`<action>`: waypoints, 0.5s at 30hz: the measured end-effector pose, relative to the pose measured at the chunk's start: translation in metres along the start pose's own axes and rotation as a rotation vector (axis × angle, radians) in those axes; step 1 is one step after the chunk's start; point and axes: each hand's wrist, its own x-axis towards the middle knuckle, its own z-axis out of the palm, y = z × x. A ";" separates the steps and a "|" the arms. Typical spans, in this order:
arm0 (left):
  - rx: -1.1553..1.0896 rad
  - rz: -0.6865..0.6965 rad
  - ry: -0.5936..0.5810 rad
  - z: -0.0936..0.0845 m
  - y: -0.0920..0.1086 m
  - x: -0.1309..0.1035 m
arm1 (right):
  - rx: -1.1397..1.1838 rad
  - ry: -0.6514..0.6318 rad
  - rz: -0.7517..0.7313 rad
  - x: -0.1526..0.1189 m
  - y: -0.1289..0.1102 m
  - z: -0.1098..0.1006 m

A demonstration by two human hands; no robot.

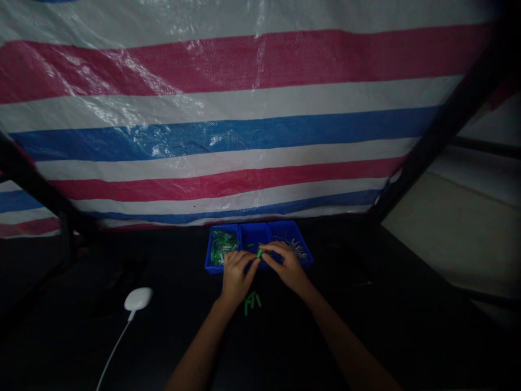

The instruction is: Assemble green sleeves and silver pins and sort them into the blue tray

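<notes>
My left hand (236, 272) and my right hand (290, 267) meet over the front of a blue three-part tray (214, 269). Between their fingertips is a small green plastic wall plug (259, 253), pinched from both sides. The left compartment holds green wall plugs in clear plastic bags (222, 244). Loose metal screws (299, 248) lie in the right compartment, partly behind my right hand. A few small green pieces lie in the middle compartment. Nearer to me, several green wall plugs (252, 301) rest on the black table, just right of my left wrist.
A white rounded device (138, 298) with a white cable (114, 350) lies on the black table (171, 336) at left. Behind the tray hangs a striped plastic sheet (228, 136), between dark frame posts (427, 141). The light is dim.
</notes>
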 end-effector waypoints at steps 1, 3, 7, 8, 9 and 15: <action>0.003 0.001 -0.001 0.000 0.000 0.000 | 0.014 0.004 -0.001 0.000 -0.001 0.000; 0.007 0.001 -0.004 0.000 0.001 0.000 | 0.038 0.015 0.000 0.000 -0.002 0.000; 0.016 0.004 -0.026 -0.001 0.001 0.001 | 0.083 0.036 0.007 0.000 -0.001 0.001; 0.018 0.004 -0.032 -0.001 0.001 0.001 | 0.096 0.037 0.007 0.000 -0.001 0.002; 0.020 0.004 -0.037 -0.001 0.001 0.001 | 0.107 0.037 0.008 -0.001 -0.001 0.002; 0.025 0.009 -0.048 -0.001 0.001 0.000 | 0.134 0.037 0.032 -0.001 -0.005 0.002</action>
